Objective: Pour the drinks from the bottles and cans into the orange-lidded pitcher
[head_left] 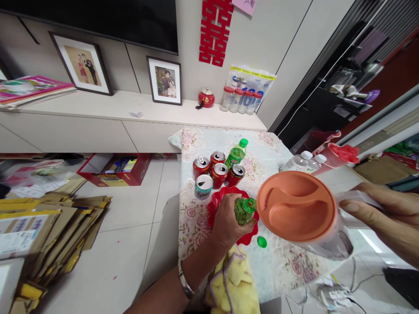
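Observation:
My left hand (227, 220) is closed around a small green bottle (244, 210) with its cap off, held over a red flower-shaped plate (218, 197). The bottle's green cap (262, 241) lies on the floral tablecloth (191, 218) beside the plate. My right hand (381, 213) grips the white handle of a clear pitcher with an orange lid (296, 205), raised above the table's right side, close to the bottle's mouth.
Several red cans (218, 168), a teal can (203, 185) and a second capped green bottle (236, 153) stand further back on the table. Clear bottles (303, 161) and a red basket (335, 158) sit at the right. A yellow cloth (234, 283) lies near me. Flattened cardboard (49, 231) covers the floor at left.

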`<state>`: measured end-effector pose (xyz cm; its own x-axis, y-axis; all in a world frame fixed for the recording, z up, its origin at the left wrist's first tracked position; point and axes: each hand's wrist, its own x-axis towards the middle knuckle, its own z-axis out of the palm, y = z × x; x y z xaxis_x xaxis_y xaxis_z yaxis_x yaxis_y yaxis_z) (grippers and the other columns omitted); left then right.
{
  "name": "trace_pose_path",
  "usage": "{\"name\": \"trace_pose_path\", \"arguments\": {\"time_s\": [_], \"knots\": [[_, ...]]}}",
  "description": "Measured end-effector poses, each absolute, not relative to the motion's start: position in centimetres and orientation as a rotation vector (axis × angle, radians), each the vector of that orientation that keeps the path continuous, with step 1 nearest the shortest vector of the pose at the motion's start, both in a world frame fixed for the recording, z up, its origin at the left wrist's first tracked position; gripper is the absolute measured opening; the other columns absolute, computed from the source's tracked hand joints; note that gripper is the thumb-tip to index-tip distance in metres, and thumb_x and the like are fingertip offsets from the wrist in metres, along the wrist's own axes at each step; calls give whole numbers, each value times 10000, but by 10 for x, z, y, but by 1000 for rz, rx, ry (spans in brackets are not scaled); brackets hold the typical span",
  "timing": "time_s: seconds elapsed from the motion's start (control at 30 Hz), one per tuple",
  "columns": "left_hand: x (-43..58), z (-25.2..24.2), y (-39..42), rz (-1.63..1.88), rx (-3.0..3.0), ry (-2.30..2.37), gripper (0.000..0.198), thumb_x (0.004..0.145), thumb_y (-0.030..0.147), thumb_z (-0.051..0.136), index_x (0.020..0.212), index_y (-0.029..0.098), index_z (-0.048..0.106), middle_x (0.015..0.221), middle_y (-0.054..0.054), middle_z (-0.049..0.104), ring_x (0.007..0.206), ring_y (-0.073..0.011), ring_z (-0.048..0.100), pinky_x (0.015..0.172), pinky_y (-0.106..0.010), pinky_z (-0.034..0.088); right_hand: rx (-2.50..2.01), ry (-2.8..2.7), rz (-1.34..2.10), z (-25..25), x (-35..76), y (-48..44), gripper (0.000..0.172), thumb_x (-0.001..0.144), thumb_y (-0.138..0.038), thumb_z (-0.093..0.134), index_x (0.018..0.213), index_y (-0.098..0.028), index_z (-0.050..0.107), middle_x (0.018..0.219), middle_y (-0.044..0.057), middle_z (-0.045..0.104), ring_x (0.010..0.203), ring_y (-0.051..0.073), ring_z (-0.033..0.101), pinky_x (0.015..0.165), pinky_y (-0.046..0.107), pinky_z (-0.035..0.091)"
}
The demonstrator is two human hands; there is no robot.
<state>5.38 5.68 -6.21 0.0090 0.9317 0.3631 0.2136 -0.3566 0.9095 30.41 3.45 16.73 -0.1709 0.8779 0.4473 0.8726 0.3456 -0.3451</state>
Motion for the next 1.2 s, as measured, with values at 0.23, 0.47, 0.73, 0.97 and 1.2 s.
{"name": "trace_pose_path", "arguments": {"time_s": [0.23, 0.47, 0.73, 0.97, 1.2], "knots": [[53, -60, 56, 1399, 1630, 1199, 670, 690, 235, 893, 1269, 232, 556, 1168, -98, 716, 1103, -311, 733, 918, -448, 635, -1507, -2051, 20, 167, 302, 37, 411, 857, -520, 785, 596, -255, 613, 514, -57, 408, 444, 112, 370, 365, 233, 324], [52, -62, 57, 1401, 1652, 1212, 726, 632, 150, 882, 1275, 245, 559, 1186, -85, 719, 1116, -312, 733, 938, -448, 636, -1504, -2041, 30, 168, 305, 35, 416, 852, -539, 796, 601, -259, 619, 516, -57, 407, 449, 114, 368, 361, 240, 316], [53, -62, 57, 1403, 1654, 1209, 703, 642, 156, 871, 1264, 233, 554, 1186, -97, 719, 1134, -324, 730, 956, -466, 635, -1505, -2048, 51, 172, 302, 36, 429, 862, -518, 784, 585, -250, 595, 519, -53, 402, 441, 112, 366, 355, 237, 316], [52, -62, 56, 1406, 1663, 1212, 681, 677, 211, 881, 1272, 229, 550, 1193, -105, 713, 1139, -325, 730, 977, -475, 629, -1511, -2056, 62, 171, 299, 38, 480, 869, -538, 772, 567, -241, 546, 512, -55, 394, 432, 107, 358, 351, 234, 303], [53, -61, 56, 1403, 1660, 1205, 710, 643, 149, 867, 1275, 218, 551, 1195, -108, 715, 1158, -332, 726, 993, -484, 624, -1497, -2042, 53, 170, 300, 36, 480, 868, -540, 787, 574, -240, 554, 512, -56, 404, 450, 105, 357, 367, 230, 306]]}}
